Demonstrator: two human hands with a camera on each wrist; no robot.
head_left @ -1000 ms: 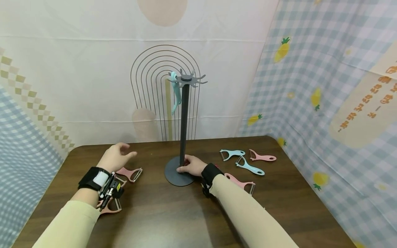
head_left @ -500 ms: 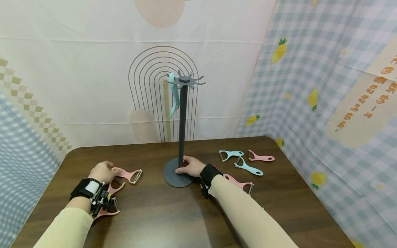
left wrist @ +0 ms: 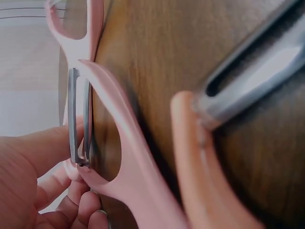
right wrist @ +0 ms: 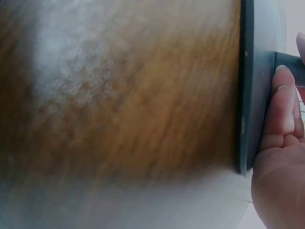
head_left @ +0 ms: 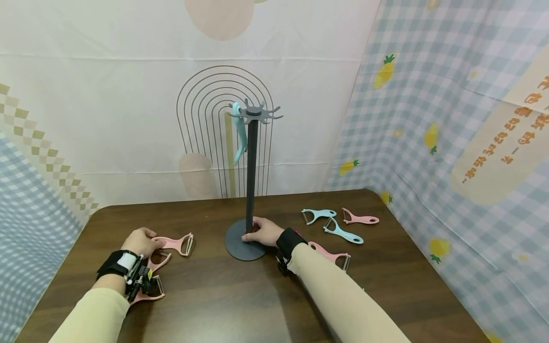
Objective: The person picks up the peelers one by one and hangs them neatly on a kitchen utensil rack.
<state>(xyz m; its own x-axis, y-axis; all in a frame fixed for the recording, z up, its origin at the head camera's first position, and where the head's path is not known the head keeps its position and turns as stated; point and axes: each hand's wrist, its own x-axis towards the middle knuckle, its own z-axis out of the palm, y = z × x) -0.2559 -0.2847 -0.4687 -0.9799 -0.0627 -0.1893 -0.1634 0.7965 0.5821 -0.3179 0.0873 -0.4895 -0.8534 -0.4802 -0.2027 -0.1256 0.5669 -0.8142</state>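
My left hand (head_left: pixel 140 243) pinches the handle end of a pink peeler (head_left: pixel 175 243), whose blade head points right. Just below it lie a second pink peeler (head_left: pixel 158 260) and a third (head_left: pixel 147 296), both partly hidden by the wrist. In the left wrist view, the second peeler (left wrist: pixel 147 186) crosses in front of the held peeler (left wrist: pixel 78 50) and partly covers the fingertips. My right hand (head_left: pixel 265 232) grips the foot of a dark grey stand's pole (head_left: pixel 252 166), resting against its round base (head_left: pixel 236 240). One light blue peeler (head_left: pixel 240 133) hangs from a hook on the stand's left.
Right of the stand lie two light blue peelers (head_left: pixel 318 215) (head_left: pixel 344 233) and a pink peeler (head_left: pixel 361 218). Another pink peeler (head_left: pixel 328 253) is partly behind the right forearm. All rest on a brown wooden table (head_left: pixel 214 305) backed by printed cloth (head_left: pixel 128 119).
My left hand has come down and left from above the pink peelers and taken hold of the uppermost one's handle. The right hand has stayed on the stand.
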